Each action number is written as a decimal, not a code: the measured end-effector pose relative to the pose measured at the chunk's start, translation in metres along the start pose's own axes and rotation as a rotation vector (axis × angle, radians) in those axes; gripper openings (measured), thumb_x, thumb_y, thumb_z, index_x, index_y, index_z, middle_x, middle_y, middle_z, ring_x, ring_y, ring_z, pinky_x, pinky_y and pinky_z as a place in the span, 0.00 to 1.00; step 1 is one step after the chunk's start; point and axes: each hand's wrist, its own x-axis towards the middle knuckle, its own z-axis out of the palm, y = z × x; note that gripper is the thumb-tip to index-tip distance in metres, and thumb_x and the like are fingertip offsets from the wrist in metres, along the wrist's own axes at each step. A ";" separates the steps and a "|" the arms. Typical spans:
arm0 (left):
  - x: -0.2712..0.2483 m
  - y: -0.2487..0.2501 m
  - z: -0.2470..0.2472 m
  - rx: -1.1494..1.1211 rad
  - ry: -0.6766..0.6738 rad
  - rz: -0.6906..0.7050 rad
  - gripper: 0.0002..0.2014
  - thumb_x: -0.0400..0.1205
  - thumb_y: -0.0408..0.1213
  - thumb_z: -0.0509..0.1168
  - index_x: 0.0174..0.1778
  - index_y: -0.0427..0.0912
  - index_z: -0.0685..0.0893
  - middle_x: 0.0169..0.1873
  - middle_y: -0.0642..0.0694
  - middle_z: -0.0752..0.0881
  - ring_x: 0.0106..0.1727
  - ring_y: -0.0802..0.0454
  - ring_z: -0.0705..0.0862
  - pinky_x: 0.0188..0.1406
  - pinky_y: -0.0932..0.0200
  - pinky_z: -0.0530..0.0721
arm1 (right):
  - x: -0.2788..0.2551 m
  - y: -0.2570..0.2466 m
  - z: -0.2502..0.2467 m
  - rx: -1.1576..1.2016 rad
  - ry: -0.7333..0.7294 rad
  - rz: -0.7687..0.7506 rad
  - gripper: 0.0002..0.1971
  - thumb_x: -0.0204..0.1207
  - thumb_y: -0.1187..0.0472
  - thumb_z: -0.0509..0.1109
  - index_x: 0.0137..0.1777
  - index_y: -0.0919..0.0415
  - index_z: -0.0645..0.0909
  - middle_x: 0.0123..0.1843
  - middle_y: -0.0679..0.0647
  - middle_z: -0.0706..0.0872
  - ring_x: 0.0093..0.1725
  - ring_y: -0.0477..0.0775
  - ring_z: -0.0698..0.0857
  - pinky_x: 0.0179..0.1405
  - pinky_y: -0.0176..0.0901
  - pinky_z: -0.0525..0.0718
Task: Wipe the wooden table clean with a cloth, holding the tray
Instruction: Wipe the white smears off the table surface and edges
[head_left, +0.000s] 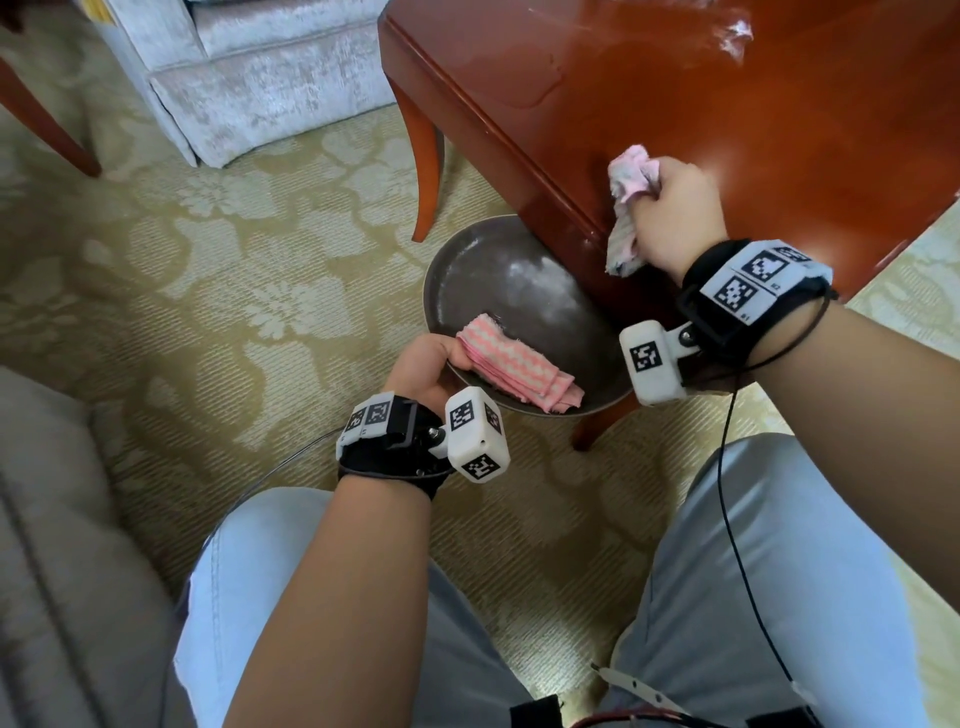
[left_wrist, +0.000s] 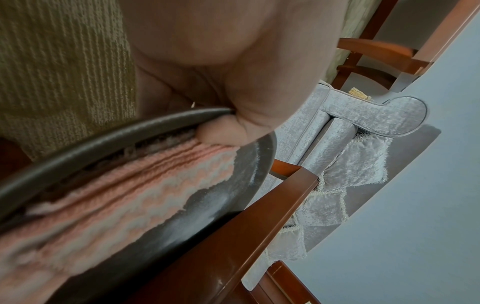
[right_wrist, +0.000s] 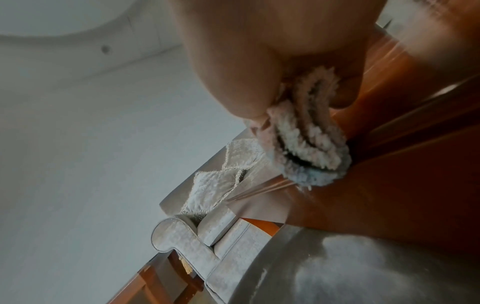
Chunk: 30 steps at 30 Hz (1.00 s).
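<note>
My left hand (head_left: 434, 364) grips the near rim of a dark round tray (head_left: 483, 270), held just under the edge of the glossy red-brown wooden table (head_left: 701, 104). Its thumb (left_wrist: 223, 131) presses a folded pink-and-white striped cloth (head_left: 511, 371) against the tray (left_wrist: 130, 127). White powder dusts the tray's floor. My right hand (head_left: 675, 208) grips a crumpled pink cloth (head_left: 631, 179) on the tabletop beside the table's near-left edge, with a tail hanging down over the edge. In the right wrist view the bunched cloth (right_wrist: 309, 139) touches the wood (right_wrist: 402, 185). A white smear (head_left: 735, 36) lies at the table's far side.
A pale velvet sofa (head_left: 260, 67) stands behind the table on patterned beige carpet (head_left: 208, 260). A table leg (head_left: 426, 156) curves down beside the tray. Another chair leg (head_left: 47, 124) shows at far left. My knees in grey trousers (head_left: 779, 571) fill the foreground, a cushion (head_left: 57, 519) to my left.
</note>
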 end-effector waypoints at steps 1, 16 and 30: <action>0.000 0.001 0.000 0.003 0.007 0.003 0.24 0.68 0.26 0.50 0.60 0.31 0.77 0.58 0.31 0.76 0.57 0.34 0.80 0.44 0.46 0.90 | 0.001 0.000 -0.001 -0.026 -0.006 0.008 0.12 0.76 0.59 0.58 0.50 0.62 0.81 0.53 0.65 0.84 0.53 0.68 0.83 0.47 0.51 0.80; -0.001 0.005 0.009 -0.014 -0.001 0.025 0.15 0.72 0.24 0.46 0.39 0.31 0.80 0.38 0.36 0.83 0.38 0.38 0.86 0.33 0.53 0.89 | -0.020 -0.015 0.018 -0.642 -0.203 -0.411 0.17 0.77 0.72 0.63 0.66 0.70 0.74 0.63 0.67 0.71 0.57 0.69 0.76 0.39 0.56 0.74; -0.001 0.004 0.015 -0.033 0.034 0.054 0.16 0.74 0.23 0.44 0.37 0.32 0.78 0.32 0.37 0.84 0.31 0.40 0.88 0.29 0.54 0.88 | -0.031 -0.023 0.024 -0.703 -0.191 -0.368 0.15 0.84 0.68 0.57 0.68 0.71 0.73 0.64 0.64 0.71 0.63 0.65 0.74 0.41 0.50 0.69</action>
